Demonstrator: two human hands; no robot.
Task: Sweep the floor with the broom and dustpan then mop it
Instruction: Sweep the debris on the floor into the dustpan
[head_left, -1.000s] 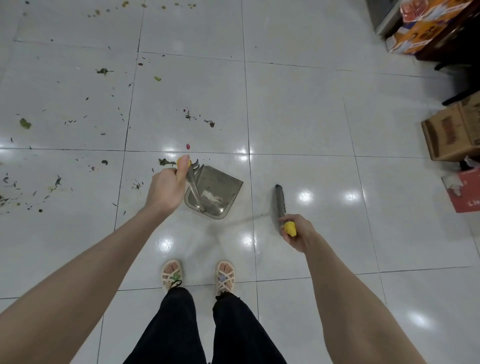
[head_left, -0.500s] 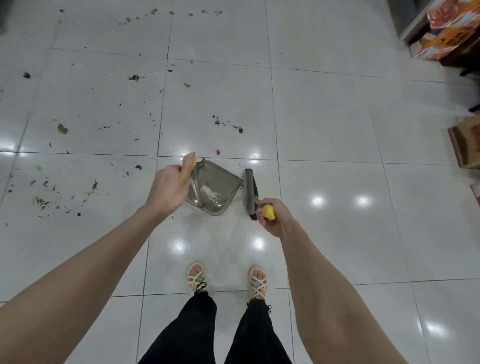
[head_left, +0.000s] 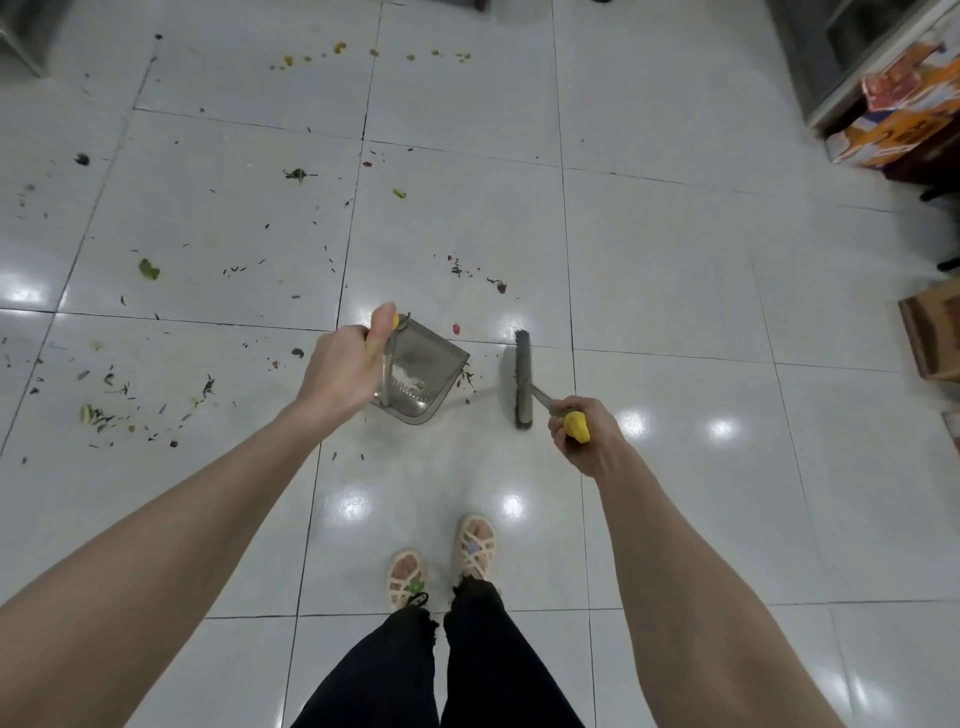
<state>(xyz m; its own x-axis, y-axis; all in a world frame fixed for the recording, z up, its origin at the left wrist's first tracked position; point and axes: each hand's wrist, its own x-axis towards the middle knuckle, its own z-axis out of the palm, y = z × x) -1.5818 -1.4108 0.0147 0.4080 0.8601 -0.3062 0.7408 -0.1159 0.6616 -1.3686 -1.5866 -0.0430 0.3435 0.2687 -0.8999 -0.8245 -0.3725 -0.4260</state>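
Observation:
My left hand (head_left: 345, 366) grips the yellow-tipped handle of a grey dustpan (head_left: 423, 371), whose pan rests on the white tile floor with its mouth facing right. My right hand (head_left: 584, 434) holds the yellow handle end of a grey broom (head_left: 523, 379); the brush head stands on the floor a short way right of the dustpan's mouth. A few dark scraps (head_left: 467, 379) lie between pan and brush. Leaf bits and crumbs (head_left: 124, 410) are scattered over the tiles to the left and ahead, and a small pile (head_left: 478, 275) lies just beyond the pan.
My feet in sandals (head_left: 441, 566) stand just behind the tools. Orange and white boxes (head_left: 904, 104) sit under a shelf at the far right. A brown cardboard box (head_left: 935, 332) is at the right edge.
The broom head swept left up to the dustpan's mouth, then drew back to the right a little. The view shifted, so the debris on the left shows more.

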